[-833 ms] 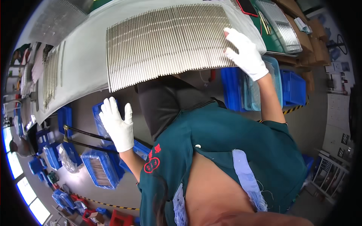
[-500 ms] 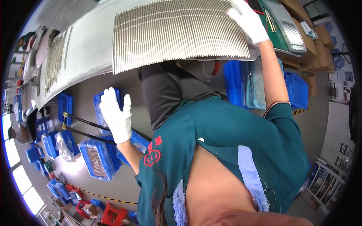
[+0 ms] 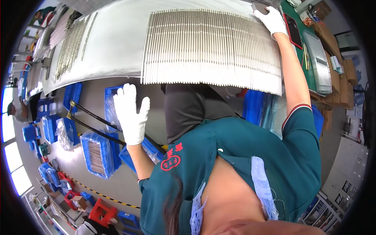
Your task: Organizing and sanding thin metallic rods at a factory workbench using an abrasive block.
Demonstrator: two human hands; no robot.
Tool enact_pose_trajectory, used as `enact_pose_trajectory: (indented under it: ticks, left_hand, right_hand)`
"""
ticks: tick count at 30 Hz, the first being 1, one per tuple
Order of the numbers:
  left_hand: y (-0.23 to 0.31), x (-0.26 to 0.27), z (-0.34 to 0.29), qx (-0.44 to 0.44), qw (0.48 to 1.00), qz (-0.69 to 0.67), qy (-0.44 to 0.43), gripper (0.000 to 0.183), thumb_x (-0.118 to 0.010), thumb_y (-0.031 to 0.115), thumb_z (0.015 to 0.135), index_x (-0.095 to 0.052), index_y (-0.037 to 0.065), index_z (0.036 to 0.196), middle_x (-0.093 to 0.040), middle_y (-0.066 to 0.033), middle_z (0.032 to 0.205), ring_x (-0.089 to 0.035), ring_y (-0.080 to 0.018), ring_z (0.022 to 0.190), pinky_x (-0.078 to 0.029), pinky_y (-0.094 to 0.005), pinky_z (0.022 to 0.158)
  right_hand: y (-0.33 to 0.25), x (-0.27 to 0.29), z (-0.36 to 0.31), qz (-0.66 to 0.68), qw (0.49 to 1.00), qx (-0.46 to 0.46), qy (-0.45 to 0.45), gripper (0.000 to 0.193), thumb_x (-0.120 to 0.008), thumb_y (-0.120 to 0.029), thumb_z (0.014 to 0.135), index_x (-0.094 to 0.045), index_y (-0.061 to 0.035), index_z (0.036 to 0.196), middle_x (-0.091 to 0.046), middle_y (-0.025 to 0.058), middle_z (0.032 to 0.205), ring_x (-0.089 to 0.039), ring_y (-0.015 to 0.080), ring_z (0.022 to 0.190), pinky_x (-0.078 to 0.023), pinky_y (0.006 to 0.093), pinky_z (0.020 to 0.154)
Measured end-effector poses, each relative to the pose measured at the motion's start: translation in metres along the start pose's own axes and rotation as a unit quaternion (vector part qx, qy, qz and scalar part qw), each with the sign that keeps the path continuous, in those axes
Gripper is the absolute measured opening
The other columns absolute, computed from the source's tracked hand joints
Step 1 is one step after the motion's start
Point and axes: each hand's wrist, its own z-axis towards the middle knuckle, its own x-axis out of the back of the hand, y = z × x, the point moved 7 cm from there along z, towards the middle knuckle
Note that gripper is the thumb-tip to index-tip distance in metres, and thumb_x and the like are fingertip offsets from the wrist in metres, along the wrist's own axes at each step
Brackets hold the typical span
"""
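A wide row of thin silver metal rods point(image 3: 211, 47) lies side by side on the white-covered table point(image 3: 113, 47). My right hand point(image 3: 275, 22), in a white glove, is at the far right corner of the row. Its thumb and fingers are around the near end of a small grey block point(image 3: 259, 8); part of the grip is hidden. My left hand point(image 3: 132, 115), also gloved in white, hangs in front of the table edge. Its fingers are stretched out, the thumb stands apart, and nothing is in it.
More rods point(image 3: 72, 49) lie at the table's left. On the right, a green mat point(image 3: 309, 72) bears a red-edged phone point(image 3: 293, 31) and a clear tray of rods point(image 3: 318, 62). Blue crates point(image 3: 98, 154) and a black-handled cart point(image 3: 94, 115) stand on the floor at left.
The view has shifted, so the table and rods appear farther right and lower. My right hand now shows at the row's far corner with the grey block visible. My left hand stays open.
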Motion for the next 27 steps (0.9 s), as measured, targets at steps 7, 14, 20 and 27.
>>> enact_pose_trajectory:
  ticks: [7,14,20,27]
  left_hand:
    - [0.005,-0.009,0.083,-0.138,0.989,-0.041,0.018,0.056,-0.081,0.022,0.096,-0.066,0.004,0.147,-0.063,-0.0197,0.152,-0.054,-0.0436,0.144,-0.036,-0.0576,0.125]
    - [0.002,-0.037,0.152,-0.21,0.977,-0.028,0.012,0.046,-0.074,0.025,0.101,-0.068,0.003,0.141,-0.067,-0.0201,0.144,-0.058,-0.042,0.138,-0.042,-0.0535,0.12]
    - [0.008,-0.07,0.178,-0.134,0.985,-0.089,-0.058,0.042,-0.071,0.028,0.103,-0.07,0.004,0.137,-0.068,-0.0201,0.14,-0.062,-0.039,0.129,-0.046,-0.0473,0.115]
    - [0.0,-0.076,0.176,-0.099,0.991,-0.063,-0.062,0.044,-0.068,0.035,0.106,-0.072,0.005,0.138,-0.065,-0.0189,0.15,-0.059,-0.0379,0.141,-0.039,-0.0493,0.125]
  right_hand:
    - [0.015,0.002,0.006,0.035,0.999,-0.031,0.001,0.086,-0.081,-0.063,0.084,-0.069,0.0033,0.138,-0.066,0.0278,0.146,-0.066,0.0388,0.134,-0.05,0.0445,0.114]
    - [-0.029,0.07,-0.05,0.105,0.966,0.159,0.173,0.064,-0.086,-0.034,0.091,-0.067,-0.0065,0.145,-0.059,0.017,0.158,-0.057,0.0312,0.145,-0.042,0.0404,0.123]
    - [-0.092,0.056,-0.058,0.297,0.951,0.061,-0.063,0.08,-0.078,-0.054,0.091,-0.061,-0.0021,0.149,-0.057,0.0228,0.157,-0.056,0.0391,0.143,-0.045,0.0456,0.12]
    - [-0.223,0.055,-0.041,0.138,0.923,0.356,-0.055,0.074,-0.077,-0.05,0.09,-0.063,-0.0041,0.147,-0.056,0.0216,0.157,-0.055,0.0426,0.141,-0.043,0.0484,0.121]
